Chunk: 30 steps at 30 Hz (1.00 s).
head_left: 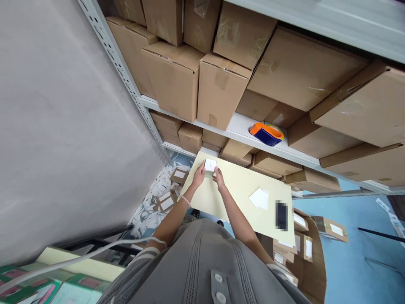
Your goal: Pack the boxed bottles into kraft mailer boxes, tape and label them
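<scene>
The small white box (210, 164) is at the far left end of the pale yellow surface (234, 204), printed face up. The left hand (198, 175) grips its left side; the right hand (219, 179) grasps its right edge with the thumb, the fingers partly spread below. Whether the box rests on the surface or is held just above it cannot be told. On progress: the box is in hand and not released, and its visible top appears closed, so handling is judged to be under way. Two overlapping white sheets (259, 198) lie to the right, apart from both hands; a dark rectangular item (281, 215), pixelated, lies beyond them. The orange and blue tape dispenser (266, 134) stands on the shelf (238, 124), out of either grasp. Small labelled cartons sit inside a large open carton (318, 261) beside the surface's right end. How much work remains cannot be established from this view.
</scene>
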### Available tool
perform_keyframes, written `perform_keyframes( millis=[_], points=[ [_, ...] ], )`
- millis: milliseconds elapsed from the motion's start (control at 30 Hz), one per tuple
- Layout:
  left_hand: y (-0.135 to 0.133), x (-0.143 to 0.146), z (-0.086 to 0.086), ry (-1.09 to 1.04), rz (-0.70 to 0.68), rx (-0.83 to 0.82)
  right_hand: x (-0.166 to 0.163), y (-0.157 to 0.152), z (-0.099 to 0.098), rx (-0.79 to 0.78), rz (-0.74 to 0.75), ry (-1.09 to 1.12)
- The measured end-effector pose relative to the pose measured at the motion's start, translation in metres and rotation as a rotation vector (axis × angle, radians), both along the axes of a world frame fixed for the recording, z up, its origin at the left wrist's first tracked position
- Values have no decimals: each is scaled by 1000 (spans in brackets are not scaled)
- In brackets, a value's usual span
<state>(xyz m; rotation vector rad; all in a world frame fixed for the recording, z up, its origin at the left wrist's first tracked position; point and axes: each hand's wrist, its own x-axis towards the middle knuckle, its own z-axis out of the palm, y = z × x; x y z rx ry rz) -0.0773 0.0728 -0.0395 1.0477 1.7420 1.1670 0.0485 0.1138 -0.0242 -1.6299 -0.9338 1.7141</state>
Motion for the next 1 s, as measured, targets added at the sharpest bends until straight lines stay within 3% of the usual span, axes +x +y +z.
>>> perform_keyframes(
  millis=[133, 300, 433, 500, 600, 767, 867, 1000],
  points=[
    [-39, -19, -3, 4, 41, 2, 54, -40, -6, 74, -117, 68],
    [-133, -47, -23, -47, 208, -128, 158, -107, -26, 23, -281, 22],
    [-194, -50, -27, -39, 331, -227, 208, -128, -31, -17, -329, -26],
    [-205, -38, -18, -25, 394, -217, 212, -120, -24, 4, -305, -5],
    [-200, -6, 8, -16, 490, -129, 197, -93, -3, 61, -177, 41],
    [-201, 63, 44, 27, 612, 15, 154, -49, 37, 192, 260, 108],
    [-235, 103, 48, 65, 742, 16, 139, -43, 46, 240, 511, 132],
    [-311, 149, 47, 54, 1046, -43, 130, -59, 32, 170, 721, 106]
  ],
)
